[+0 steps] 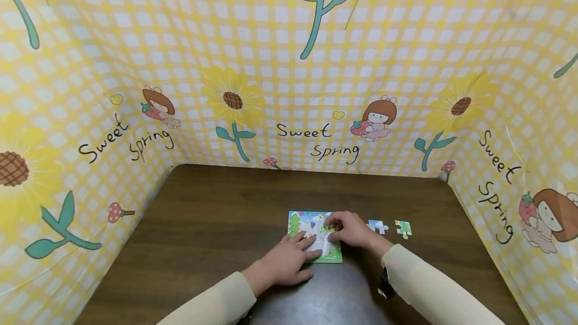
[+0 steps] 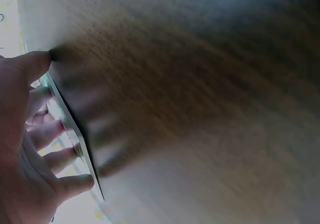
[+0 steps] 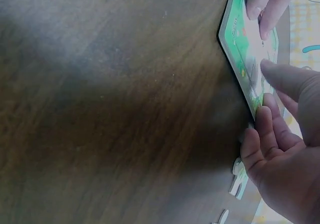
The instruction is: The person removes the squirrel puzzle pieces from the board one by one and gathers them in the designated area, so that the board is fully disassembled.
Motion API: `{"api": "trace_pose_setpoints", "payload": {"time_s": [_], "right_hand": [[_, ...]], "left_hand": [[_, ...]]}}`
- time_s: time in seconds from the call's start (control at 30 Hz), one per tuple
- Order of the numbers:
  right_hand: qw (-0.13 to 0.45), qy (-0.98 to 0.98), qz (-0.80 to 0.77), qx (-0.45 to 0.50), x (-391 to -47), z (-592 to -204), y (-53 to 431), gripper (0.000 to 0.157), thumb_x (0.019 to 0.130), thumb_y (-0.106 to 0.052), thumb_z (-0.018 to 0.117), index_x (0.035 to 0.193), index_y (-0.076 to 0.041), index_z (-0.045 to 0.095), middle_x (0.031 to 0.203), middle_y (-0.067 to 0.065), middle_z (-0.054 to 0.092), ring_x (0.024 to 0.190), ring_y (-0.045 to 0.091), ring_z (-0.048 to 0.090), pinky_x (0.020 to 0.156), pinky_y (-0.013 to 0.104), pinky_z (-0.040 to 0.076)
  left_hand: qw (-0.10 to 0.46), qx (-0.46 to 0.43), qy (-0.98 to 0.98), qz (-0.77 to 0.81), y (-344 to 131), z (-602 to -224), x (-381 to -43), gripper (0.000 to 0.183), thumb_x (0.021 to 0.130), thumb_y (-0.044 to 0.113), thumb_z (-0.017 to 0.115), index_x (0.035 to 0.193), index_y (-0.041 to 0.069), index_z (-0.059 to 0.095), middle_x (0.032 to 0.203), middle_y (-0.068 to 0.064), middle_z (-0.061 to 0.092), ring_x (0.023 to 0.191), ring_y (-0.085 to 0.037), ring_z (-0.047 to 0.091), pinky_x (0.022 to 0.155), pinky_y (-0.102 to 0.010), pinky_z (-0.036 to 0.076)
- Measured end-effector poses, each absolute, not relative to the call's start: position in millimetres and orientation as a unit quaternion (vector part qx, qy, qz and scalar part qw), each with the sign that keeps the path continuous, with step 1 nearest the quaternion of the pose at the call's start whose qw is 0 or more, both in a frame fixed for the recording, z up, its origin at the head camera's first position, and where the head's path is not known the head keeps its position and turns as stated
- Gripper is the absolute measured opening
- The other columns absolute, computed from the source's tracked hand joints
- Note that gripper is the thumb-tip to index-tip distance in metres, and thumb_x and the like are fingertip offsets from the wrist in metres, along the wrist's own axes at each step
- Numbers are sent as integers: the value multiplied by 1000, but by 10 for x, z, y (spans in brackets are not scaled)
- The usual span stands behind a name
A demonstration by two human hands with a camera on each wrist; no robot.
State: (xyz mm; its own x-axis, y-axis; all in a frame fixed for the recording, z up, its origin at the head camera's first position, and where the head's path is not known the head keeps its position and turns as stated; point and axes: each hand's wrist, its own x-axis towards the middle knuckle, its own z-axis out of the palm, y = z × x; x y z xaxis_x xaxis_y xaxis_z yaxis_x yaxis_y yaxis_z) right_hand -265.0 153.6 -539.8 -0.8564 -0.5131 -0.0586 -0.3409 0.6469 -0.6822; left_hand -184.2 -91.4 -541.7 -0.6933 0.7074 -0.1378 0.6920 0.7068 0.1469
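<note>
A small jigsaw puzzle in a flat board with a green border lies on the table, a pale animal figure in its picture. My left hand rests on its lower left part, fingers spread and fairly straight over the picture; in the left wrist view the fingertips lie along the board's edge. My right hand is at the upper right of the board. Its curled index finger and thumb pinch a greenish puzzle piece against the picture, partly hidden by the fingers.
Two loose puzzle pieces lie right of the board: a blue and white one close to the right hand and a green one farther right. A yellow checked cloth walls the brown table at the back and both sides.
</note>
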Motion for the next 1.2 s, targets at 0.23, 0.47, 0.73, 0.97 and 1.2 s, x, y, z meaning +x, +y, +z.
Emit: {"api": "trace_pose_setpoints", "payload": {"time_s": [0.23,0.47,0.73,0.97,1.2], "right_hand": [[127,899,-352,-227,-2653,-5385,1497,24,81,-4,86,99,-11,72,92,3,68,82,15,58,77,34,50],[128,886,-375,-239,-2662,-5345,1513,24,82,-3,85,102,-8,72,95,6,69,84,16,59,76,29,50],[124,899,-361,-212,-2614,-5316,1588,13,88,-5,78,100,-7,76,87,-1,71,78,12,60,71,30,51],[133,895,-382,-190,-2581,-5331,1619,12,90,-8,77,101,-10,80,78,-3,70,69,13,60,63,31,52],[158,881,-421,-143,-2559,-5340,1625,12,92,-9,74,102,-10,81,78,1,72,68,18,68,56,32,55]], "left_hand": [[92,381,919,36,-904,-5436,-1845,56,102,55,54,155,38,46,166,-3,36,152,-35,35,114,-62,37],[97,385,918,18,-887,-5428,-1849,56,102,55,53,156,44,41,166,-3,35,151,-37,36,111,-63,40],[101,392,914,7,-889,-5428,-1847,54,104,55,50,156,49,37,168,-5,32,152,-39,34,110,-64,41],[106,391,915,2,-904,-5418,-1831,54,104,55,49,156,49,35,169,-5,29,152,-38,32,111,-63,40],[105,387,916,0,-876,-5402,-1811,54,104,54,49,157,49,36,169,-4,29,153,-37,32,111,-62,41]]}}
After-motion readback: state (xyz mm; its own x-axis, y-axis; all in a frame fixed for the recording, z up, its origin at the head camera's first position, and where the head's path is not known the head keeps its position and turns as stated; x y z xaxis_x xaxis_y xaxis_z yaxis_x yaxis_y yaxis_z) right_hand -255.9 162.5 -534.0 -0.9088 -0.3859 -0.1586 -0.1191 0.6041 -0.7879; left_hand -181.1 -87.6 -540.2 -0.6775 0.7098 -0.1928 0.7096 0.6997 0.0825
